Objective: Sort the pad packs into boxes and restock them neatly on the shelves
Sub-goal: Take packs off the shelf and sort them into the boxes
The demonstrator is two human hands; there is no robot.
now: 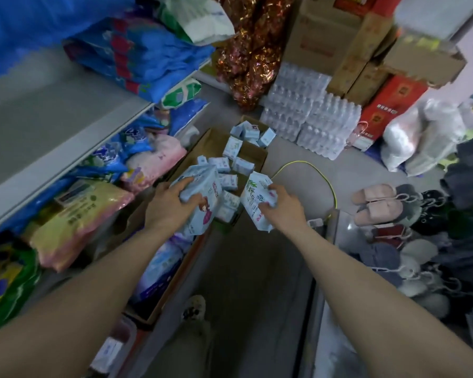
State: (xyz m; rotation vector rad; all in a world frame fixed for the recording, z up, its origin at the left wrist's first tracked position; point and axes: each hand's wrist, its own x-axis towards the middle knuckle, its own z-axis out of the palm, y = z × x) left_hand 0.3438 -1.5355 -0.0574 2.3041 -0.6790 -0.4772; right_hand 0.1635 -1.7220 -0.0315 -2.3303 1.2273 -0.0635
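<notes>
My left hand [172, 207] grips a bundle of pale blue pad packs [202, 203] with a pink figure printed on the front. My right hand [280, 207] holds a white pad pack [253, 199] with a green leaf print, fingers curled over its edge. Both hands hover over an open cardboard box [257, 155] on the floor, which holds several small pale blue packs [234, 159]. A second cardboard box [172, 290] with blue packs sits nearer to me, under my left forearm.
Grey shelves [66, 148] on the left carry blue, pink and yellow bagged goods. Shrink-wrapped water bottles [311, 118] and stacked cartons [347, 50] stand at the back. Slippers [377, 205] hang on the right. A yellow cable [311, 170] crosses the grey floor.
</notes>
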